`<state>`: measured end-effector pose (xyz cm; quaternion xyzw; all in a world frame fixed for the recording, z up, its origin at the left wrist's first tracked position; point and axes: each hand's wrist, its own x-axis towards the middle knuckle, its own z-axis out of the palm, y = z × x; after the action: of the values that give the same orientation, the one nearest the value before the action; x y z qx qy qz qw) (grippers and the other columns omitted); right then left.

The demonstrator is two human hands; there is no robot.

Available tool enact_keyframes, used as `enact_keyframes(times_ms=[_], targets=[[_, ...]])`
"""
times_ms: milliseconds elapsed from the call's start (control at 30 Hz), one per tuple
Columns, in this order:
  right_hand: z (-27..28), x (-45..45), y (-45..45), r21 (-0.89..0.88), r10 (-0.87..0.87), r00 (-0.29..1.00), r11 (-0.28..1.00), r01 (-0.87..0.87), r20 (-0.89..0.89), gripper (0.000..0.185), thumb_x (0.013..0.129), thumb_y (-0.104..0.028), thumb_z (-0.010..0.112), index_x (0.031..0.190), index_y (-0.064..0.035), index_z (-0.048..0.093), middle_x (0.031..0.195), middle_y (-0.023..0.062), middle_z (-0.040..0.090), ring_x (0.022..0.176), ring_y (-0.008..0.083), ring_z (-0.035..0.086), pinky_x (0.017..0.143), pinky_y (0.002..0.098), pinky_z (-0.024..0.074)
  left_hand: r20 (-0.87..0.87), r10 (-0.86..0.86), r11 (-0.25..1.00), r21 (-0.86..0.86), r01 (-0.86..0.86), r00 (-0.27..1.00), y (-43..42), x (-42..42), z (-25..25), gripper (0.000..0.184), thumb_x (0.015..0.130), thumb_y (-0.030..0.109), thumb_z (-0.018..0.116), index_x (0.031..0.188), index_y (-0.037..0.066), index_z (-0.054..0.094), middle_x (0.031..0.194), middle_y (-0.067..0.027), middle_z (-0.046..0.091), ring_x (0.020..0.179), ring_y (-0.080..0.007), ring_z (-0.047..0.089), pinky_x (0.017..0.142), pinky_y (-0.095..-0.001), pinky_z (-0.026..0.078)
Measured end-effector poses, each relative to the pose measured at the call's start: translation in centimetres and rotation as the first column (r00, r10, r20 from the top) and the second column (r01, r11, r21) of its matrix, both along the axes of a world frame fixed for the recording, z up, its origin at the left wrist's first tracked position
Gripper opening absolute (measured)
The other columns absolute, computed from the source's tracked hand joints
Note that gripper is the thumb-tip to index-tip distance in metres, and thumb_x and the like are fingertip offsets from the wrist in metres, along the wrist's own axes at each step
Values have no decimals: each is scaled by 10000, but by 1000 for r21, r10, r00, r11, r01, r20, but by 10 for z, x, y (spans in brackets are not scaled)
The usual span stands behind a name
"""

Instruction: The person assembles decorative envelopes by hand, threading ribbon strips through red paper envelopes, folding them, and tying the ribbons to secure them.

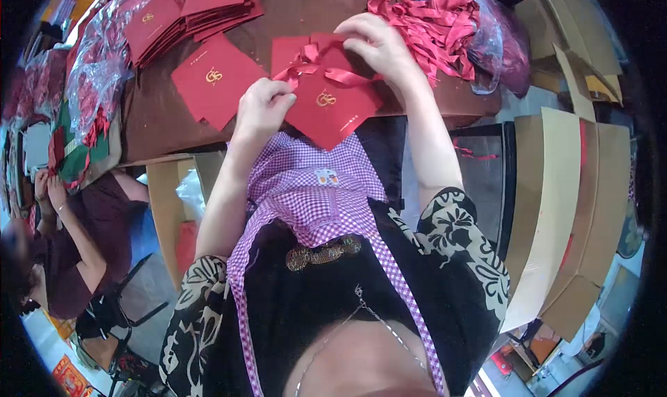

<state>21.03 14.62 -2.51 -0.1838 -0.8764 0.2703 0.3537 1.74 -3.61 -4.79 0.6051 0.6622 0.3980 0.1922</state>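
A red gift bag (pixel 332 116) with a gold emblem lies on the brown-covered table in front of me, one corner pointing toward my body. A red satin ribbon (pixel 351 78) is looped at the bag's top. My left hand (pixel 264 105) is closed at the bag's left edge, pinching the ribbon near the loop. Above the bag, my right hand (pixel 379 46) has its fingers curled and pinched around another stretch of ribbon. The fingers partly hide the ribbon ends. Just left of my left hand lie other red bags (pixel 217 80) with the same emblem.
Stacks of red bags (pixel 154 23) stand at the back left beside clear plastic wrapping (pixel 101 74). A heap of red ribbons (pixel 445 32) sits at the right. Open cardboard boxes (pixel 556 209) stand right of the table. Another person (pixel 76 237) works at far left.
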Motion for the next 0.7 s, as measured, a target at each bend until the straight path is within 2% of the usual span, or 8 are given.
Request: enact_keyframes(times_ms=[67, 100, 167, 267, 333, 400, 467, 700], targets=[[-8, 22, 6, -364, -230, 961, 918, 161, -154, 156, 830, -54, 630, 976, -4, 649, 883, 34, 627, 842, 109, 586, 756, 224, 455, 107, 133, 988, -89, -124, 985, -1, -4, -3, 142, 768, 78, 698, 899, 31, 668, 756, -52, 598, 684, -119, 560, 634, -261, 466], [3, 33, -1, -388, -346, 932, 878, 281, -108, 142, 839, -77, 627, 959, -6, 655, 842, 40, 630, 779, 105, 586, 708, 229, 465, 67, 139, 986, -99, -132, 988, 0, -7, -5, 142, 778, 94, 704, 901, 31, 671, 759, -32, 604, 691, -93, 552, 643, -246, 465], [10, 53, -9, -406, -463, 885, 820, 403, -56, 135, 849, -100, 625, 941, -9, 662, 800, 46, 633, 716, 102, 586, 659, 235, 474, 73, 149, 983, -120, -140, 986, 0, -6, -3, 146, 770, 112, 695, 894, 40, 672, 740, -56, 583, 685, -144, 559, 646, -284, 467], [-7, 69, -17, -491, -463, 837, 679, 546, 291, 163, 867, -144, 581, 920, -13, 663, 668, 27, 607, 581, 103, 560, 528, 270, 464, 49, 160, 985, -78, -156, 986, 1, -6, -7, 147, 754, 131, 691, 877, 52, 675, 713, -83, 549, 672, -200, 561, 647, -323, 466], [-19, 72, -26, -470, -390, 858, 721, 510, 334, 191, 873, -146, 561, 971, -14, 657, 704, 35, 620, 595, 103, 565, 548, 268, 471, -61, 159, 986, -45, -161, 985, 0, -5, -4, 134, 761, 71, 701, 887, 35, 672, 757, -42, 585, 689, -115, 560, 645, -255, 463], [-30, 75, -32, -424, -339, 894, 792, 439, 293, 207, 854, -111, 573, 1028, -26, 648, 782, 63, 616, 680, 141, 587, 632, 277, 482, -3, 159, 987, -37, -159, 987, 0, -4, 0, 130, 759, 66, 698, 880, 33, 668, 764, -47, 583, 691, -133, 566, 650, -267, 465], [-31, 76, -40, -186, -211, 919, 941, 283, 333, 239, 821, -79, 601, 1053, -44, 646, 872, 87, 587, 829, 192, 581, 753, 293, 464, -24, 172, 984, -46, -173, 985, -1, -3, 4, 137, 763, 72, 696, 891, 30, 668, 754, -54, 580, 689, -138, 566, 652, -272, 464], [-36, 91, -43, -282, -47, 932, 947, 157, 360, 274, 820, -87, 606, 1090, -40, 617, 1004, 93, 574, 1038, 237, 534, 901, 336, 423, -20, 205, 974, -89, -206, 979, 0, -5, 5, 139, 789, 87, 679, 903, 10, 656, 742, -50, 588, 684, -125, 558, 650, -263, 460]])
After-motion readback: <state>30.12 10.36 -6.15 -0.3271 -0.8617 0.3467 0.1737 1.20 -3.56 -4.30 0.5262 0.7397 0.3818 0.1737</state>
